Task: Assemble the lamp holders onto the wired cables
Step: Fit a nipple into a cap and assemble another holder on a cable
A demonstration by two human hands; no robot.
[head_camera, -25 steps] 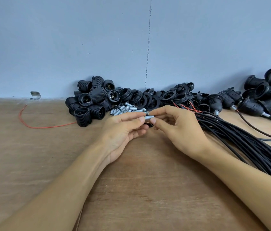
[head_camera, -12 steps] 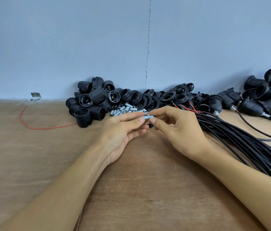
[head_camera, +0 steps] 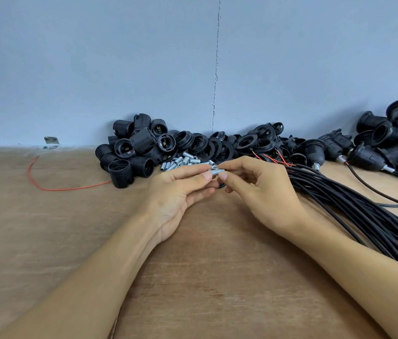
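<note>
My left hand (head_camera: 181, 192) and my right hand (head_camera: 259, 192) meet at the table's middle, both pinching a small silver threaded tube (head_camera: 216, 172) between thumb and fingertips. A black part shows just under the fingers (head_camera: 220, 185), mostly hidden. Behind the hands lies a heap of loose silver tubes (head_camera: 181, 162). Black threaded lamp holder bodies (head_camera: 132, 152) are piled at the wall, with black rings (head_camera: 220, 145) beside them. A thick bundle of black cables (head_camera: 364, 211) with red wire ends (head_camera: 281, 160) runs off to the right.
Assembled holders on cables (head_camera: 379, 145) lie at the far right by the wall. A loose red wire (head_camera: 46, 184) curls on the wooden table (head_camera: 205, 277) at the left. A small metal bracket (head_camera: 51, 140) sits at the wall's foot.
The right hand's fingers have shifted slightly on the silver tube; both hands stay in the same place.
</note>
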